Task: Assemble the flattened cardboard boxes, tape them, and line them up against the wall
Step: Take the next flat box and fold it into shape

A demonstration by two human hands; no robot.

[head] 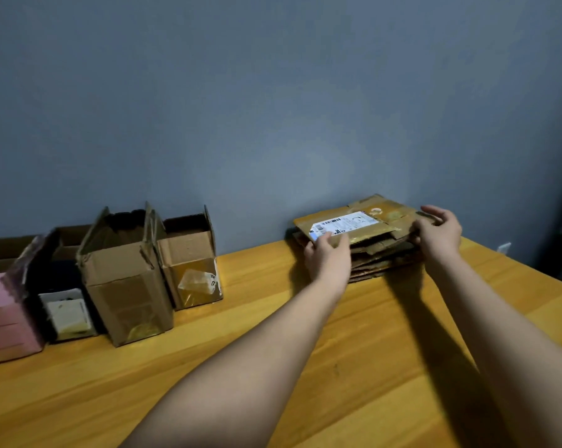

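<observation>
Your left hand and right hand grip the top flattened box, creased brown cardboard with a white label and glossy tape.

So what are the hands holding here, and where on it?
The top flattened box of the stack. The left hand pinches its near-left edge by the shipping label; the right hand grips its right edge.

Head view looks down past outstretched arms toward the wall.
</observation>
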